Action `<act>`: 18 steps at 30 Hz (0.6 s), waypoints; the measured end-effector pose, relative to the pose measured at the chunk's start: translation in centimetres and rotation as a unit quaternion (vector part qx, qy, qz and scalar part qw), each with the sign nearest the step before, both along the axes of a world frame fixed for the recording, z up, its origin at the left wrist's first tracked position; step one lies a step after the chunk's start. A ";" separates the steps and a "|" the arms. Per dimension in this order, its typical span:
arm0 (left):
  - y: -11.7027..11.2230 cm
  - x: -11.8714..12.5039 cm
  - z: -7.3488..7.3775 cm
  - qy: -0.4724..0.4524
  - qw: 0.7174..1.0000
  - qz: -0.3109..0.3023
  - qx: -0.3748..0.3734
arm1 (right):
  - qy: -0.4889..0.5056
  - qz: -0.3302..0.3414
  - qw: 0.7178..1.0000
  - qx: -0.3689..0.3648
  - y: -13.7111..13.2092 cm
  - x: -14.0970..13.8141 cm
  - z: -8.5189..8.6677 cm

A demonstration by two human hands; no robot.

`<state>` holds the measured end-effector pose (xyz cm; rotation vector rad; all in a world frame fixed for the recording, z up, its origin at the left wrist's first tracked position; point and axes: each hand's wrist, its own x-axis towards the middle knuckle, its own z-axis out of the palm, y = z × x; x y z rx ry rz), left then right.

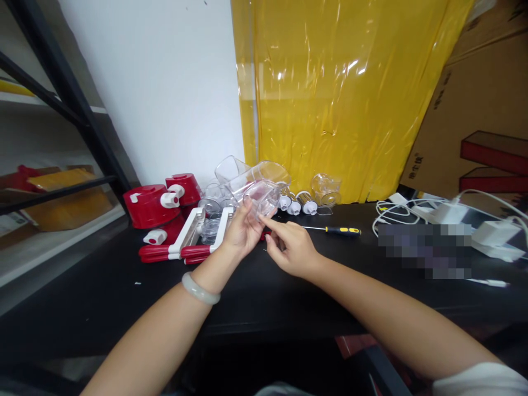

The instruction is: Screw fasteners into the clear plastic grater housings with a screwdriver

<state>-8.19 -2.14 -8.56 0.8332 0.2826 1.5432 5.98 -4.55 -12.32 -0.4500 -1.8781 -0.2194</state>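
Observation:
My left hand (243, 228) is closed around a small clear plastic part (264, 197), hollow and boxy, held tilted above the table. My right hand (293, 247) has its index finger stretched out to the lower edge of that part, thumb apart and other fingers curled; it grips nothing visible. Behind the held part lies a larger clear plastic housing (243, 179); their outlines overlap. Several metal grater drums (307, 202) with white ends stand just beyond my right hand. A screwdriver (342, 231) with a yellow and black handle lies to the right.
Red plastic bases (146, 206) with white knobs stand at the left, beside white frames with red handles (181, 250). More clear parts (325, 190) are at the back. White cables and chargers (449, 212) lie right. A black shelf frame (70, 104) rises left.

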 end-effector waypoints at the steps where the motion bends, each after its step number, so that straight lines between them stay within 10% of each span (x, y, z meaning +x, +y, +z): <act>1: 0.0 0.0 -0.1 0.001 1.000 0.000 0.001 | -0.010 -0.020 1.000 0.016 0.0 0.1 0.1; 18: -0.3 0.3 -0.1 -0.006 1.000 -0.014 -0.024 | -0.028 -0.078 0.997 -0.008 0.1 0.3 0.3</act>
